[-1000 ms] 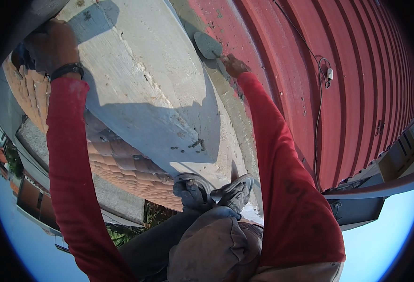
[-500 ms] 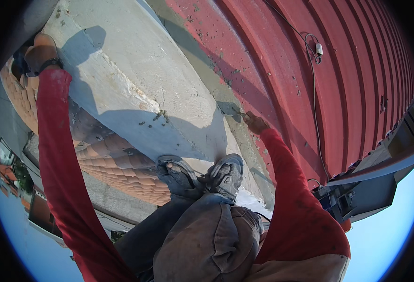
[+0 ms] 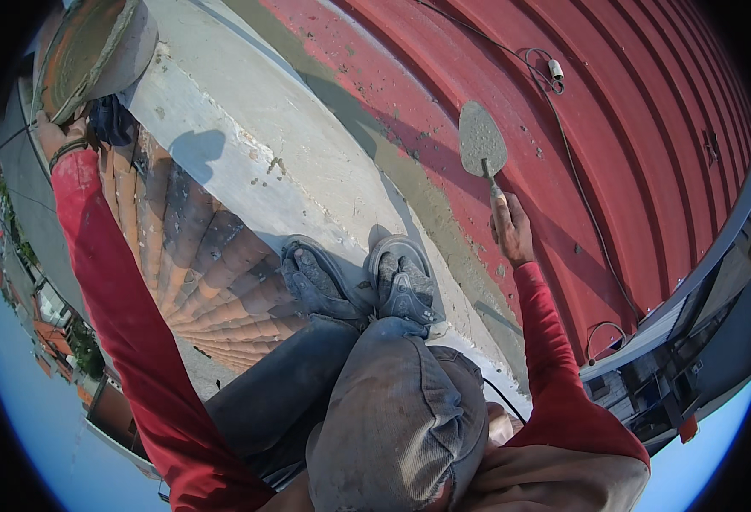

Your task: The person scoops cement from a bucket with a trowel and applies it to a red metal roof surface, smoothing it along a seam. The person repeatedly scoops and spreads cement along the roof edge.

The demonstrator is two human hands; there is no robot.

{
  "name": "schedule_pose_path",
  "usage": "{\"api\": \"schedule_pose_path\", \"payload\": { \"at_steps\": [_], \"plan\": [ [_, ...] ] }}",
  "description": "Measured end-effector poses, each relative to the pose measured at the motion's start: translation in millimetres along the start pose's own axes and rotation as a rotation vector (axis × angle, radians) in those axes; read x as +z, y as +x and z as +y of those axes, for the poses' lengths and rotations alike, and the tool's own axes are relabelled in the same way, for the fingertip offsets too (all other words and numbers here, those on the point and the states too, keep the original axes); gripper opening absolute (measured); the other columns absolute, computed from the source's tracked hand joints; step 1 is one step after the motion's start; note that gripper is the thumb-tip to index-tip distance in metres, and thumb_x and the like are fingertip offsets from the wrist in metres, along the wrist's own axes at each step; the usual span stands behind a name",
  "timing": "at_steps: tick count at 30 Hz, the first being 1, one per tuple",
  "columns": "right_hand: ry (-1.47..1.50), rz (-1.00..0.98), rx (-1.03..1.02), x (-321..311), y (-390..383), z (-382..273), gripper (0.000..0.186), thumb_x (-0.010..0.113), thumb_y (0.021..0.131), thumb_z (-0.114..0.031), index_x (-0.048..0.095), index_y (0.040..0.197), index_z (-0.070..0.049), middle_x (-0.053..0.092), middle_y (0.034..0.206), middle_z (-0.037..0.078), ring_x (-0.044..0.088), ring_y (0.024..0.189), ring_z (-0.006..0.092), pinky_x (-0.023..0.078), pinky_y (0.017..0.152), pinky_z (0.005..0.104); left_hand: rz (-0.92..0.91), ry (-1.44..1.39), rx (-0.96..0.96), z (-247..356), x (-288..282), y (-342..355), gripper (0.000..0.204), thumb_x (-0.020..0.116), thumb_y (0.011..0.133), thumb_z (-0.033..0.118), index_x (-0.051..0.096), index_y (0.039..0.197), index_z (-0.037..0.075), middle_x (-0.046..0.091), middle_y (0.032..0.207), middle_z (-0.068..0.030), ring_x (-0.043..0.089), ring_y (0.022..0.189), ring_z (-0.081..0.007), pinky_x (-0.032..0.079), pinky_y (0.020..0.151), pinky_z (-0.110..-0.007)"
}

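Observation:
My right hand (image 3: 512, 229) is closed round the handle of a pointing trowel (image 3: 483, 141), raised over the edge of the red roofing, its blade coated with wet grey mortar. At the far left, my left hand (image 3: 61, 136) grips the rim of a tilted bucket (image 3: 128, 60) crusted with mortar, its orange-brown inside partly showing. A dark cloth (image 3: 113, 119) hangs beside that hand. Between my hands runs a band of damp grey mortar (image 3: 354, 111) along the joint of the pale ledge and the roofing.
My sandalled feet stand on the pale plastered ledge (image 3: 307, 179). Curved clay tiles (image 3: 213, 264) slope down at the left, with a drop toward houses beyond. Ribbed red metal roofing (image 3: 614, 128) fills the right, crossed by a black cable (image 3: 567, 141) with a white connector (image 3: 555, 70).
My right hand has lifted the trowel from the mortar band up and to the right. The bucket has come further into view, tilted, with my left hand at its rim.

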State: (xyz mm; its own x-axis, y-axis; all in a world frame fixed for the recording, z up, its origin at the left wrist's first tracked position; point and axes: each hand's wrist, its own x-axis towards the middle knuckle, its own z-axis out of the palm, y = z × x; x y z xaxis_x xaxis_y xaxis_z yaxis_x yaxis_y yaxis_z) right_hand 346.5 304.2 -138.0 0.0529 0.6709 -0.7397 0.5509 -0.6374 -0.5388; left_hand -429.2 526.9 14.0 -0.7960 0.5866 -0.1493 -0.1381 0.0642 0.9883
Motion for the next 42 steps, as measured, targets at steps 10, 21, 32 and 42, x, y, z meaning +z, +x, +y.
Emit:
{"api": "schedule_pose_path", "payload": {
  "at_steps": [10, 21, 32, 42],
  "plan": [
    [0.296, -0.476, -0.619, 32.7, -64.3, -263.2, 0.035, 0.058, 0.096, -0.014, 0.047, 0.128, -0.007, 0.061, 0.078, 0.007, 0.054, 0.056, 0.0113, 0.045, 0.052, 0.0298, -0.267, 0.482, 0.483, 78.5, 43.1, -168.7, 0.052, 0.059, 0.098, 0.047, 0.067, 0.114, -0.002, 0.064, 0.106, -0.0038, 0.054, 0.097, -0.0106, 0.044, 0.087, -0.027],
    [-0.606, -0.096, -1.304, 161.0, -84.1, -285.6, 0.055, 0.063, 0.08, -0.009, 0.049, 0.134, -0.009, 0.064, 0.087, 0.02, 0.07, 0.076, 0.0331, 0.055, 0.06, 0.043, -0.532, 0.719, 0.208, 53.4, 20.0, -282.8, 0.049, 0.057, 0.099, 0.049, 0.066, 0.09, 0.002, 0.054, 0.079, 0.0032, 0.045, 0.077, -0.0064, 0.04, 0.072, -0.023],
    [-1.019, 0.013, -1.605, 124.1, -59.4, -310.2, 0.045, 0.057, 0.087, -0.013, 0.055, 0.132, -0.017, 0.059, 0.111, 0.018, 0.069, 0.087, 0.0349, 0.06, 0.065, 0.0392, -0.773, 0.766, 0.205, 63.9, 55.1, -301.6, 0.05, 0.058, 0.098, 0.05, 0.062, 0.089, 0.001, 0.049, 0.078, 0.0038, 0.042, 0.076, -0.0066, 0.039, 0.071, -0.025],
    [-0.665, -0.088, -0.991, 136.1, -69.0, -308.3, 0.049, 0.057, 0.086, -0.013, 0.052, 0.134, -0.011, 0.067, 0.085, 0.024, 0.069, 0.072, 0.0397, 0.055, 0.061, 0.05, -0.406, 0.502, 0.334, 22.2, 33.8, -325.3, 0.044, 0.057, 0.101, 0.039, 0.066, 0.107, -0.003, 0.064, 0.091, -0.0054, 0.053, 0.085, -0.0109, 0.045, 0.081, -0.028]
  ]
}}
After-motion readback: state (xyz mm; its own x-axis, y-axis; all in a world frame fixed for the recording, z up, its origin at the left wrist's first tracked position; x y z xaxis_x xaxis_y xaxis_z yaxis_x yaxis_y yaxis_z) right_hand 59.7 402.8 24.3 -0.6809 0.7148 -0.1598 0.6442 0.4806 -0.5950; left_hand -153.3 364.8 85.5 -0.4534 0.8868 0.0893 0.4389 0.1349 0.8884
